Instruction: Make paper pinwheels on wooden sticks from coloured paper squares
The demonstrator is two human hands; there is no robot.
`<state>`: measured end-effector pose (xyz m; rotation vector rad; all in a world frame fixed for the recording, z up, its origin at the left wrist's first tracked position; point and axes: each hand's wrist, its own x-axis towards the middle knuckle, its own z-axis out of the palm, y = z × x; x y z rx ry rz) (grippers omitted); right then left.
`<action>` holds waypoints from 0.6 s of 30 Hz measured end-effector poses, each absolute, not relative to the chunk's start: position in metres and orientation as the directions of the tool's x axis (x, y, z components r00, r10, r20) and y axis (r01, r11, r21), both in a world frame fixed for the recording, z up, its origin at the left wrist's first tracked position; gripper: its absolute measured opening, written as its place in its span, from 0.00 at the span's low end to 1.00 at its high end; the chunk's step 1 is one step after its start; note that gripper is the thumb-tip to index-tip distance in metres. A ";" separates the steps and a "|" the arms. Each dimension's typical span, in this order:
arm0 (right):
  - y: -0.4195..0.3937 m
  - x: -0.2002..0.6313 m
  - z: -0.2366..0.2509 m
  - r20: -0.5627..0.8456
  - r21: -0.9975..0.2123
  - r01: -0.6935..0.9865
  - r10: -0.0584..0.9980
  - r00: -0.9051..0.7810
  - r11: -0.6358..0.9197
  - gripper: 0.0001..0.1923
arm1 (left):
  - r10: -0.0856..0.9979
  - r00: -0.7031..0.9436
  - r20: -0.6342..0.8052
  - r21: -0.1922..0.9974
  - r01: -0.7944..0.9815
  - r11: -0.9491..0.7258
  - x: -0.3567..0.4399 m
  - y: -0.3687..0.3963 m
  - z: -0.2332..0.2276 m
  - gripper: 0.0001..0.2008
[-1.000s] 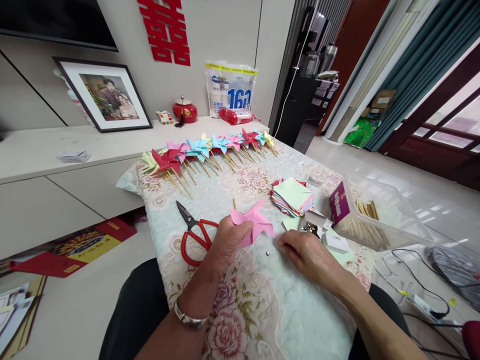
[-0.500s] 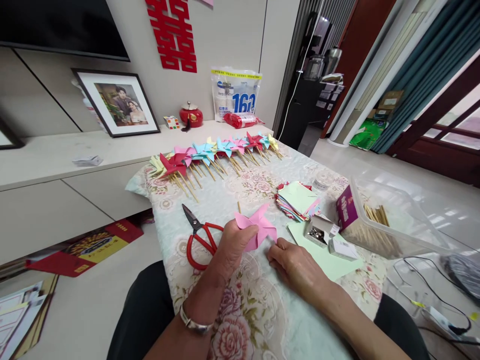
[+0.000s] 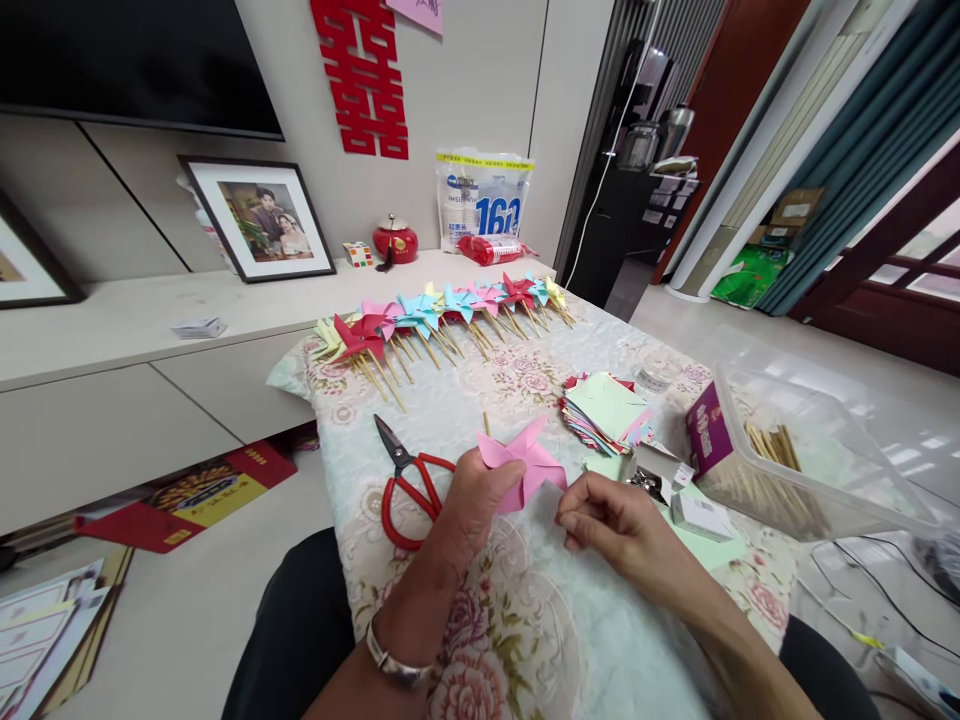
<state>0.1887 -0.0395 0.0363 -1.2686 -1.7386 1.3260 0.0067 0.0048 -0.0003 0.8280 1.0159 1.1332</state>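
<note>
Between the thumb and fingers of my left hand (image 3: 474, 505) is a pink paper pinwheel (image 3: 535, 466), its blades folded toward the middle. A wooden stick (image 3: 486, 425) pokes out beyond its far side. Just right of the pinwheel, my right hand (image 3: 611, 518) is closed with fingertips pinched together; whatever they hold, if anything, is too small to make out. Red-handled scissors (image 3: 409, 478) lie spread beside my left hand. Past my right hand, a small open box (image 3: 654, 470) shows shiny metal pieces, with a white box (image 3: 701, 515) beside it.
Finished pinwheels (image 3: 420, 312) on sticks line the table's far edge. A stack of coloured paper squares (image 3: 606, 408) and a tape roll (image 3: 660, 370) sit at right. A clear plastic bin (image 3: 847, 460) holds wooden sticks. A cabinet (image 3: 150, 345) stands behind.
My right hand has lifted and shifted right, slightly away from the pinwheel. My left hand keeps its hold on the pinwheel. The whole view has shifted a little.
</note>
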 end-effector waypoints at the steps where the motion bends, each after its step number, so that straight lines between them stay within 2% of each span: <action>1: -0.035 0.189 0.038 -0.080 -0.969 0.249 0.931 -0.356 0.012 0.09 | 0.972 0.106 -0.211 0.921 -0.312 0.233 0.007 0.005 0.000 0.11; 6: -0.012 0.189 0.044 -0.058 -0.997 -0.023 0.943 -0.329 -0.069 0.13 | 0.973 0.077 -0.217 0.941 -0.249 0.229 0.005 0.005 0.006 0.10; 11: -0.001 0.183 0.047 -0.097 -0.941 -0.276 0.938 -0.333 -0.195 0.15 | 0.972 0.034 -0.231 0.959 -0.163 0.234 0.005 0.003 0.013 0.10; 15: -0.004 0.180 0.039 -0.149 -0.891 -0.350 0.915 -0.375 -0.288 0.15 | 0.973 0.074 -0.218 0.957 -0.181 0.228 0.006 0.006 0.004 0.10; 18: -0.006 0.180 0.031 -0.166 -0.885 -0.353 0.915 -0.368 -0.303 0.15 | 0.973 0.088 -0.214 0.957 -0.182 0.227 0.007 0.008 -0.003 0.10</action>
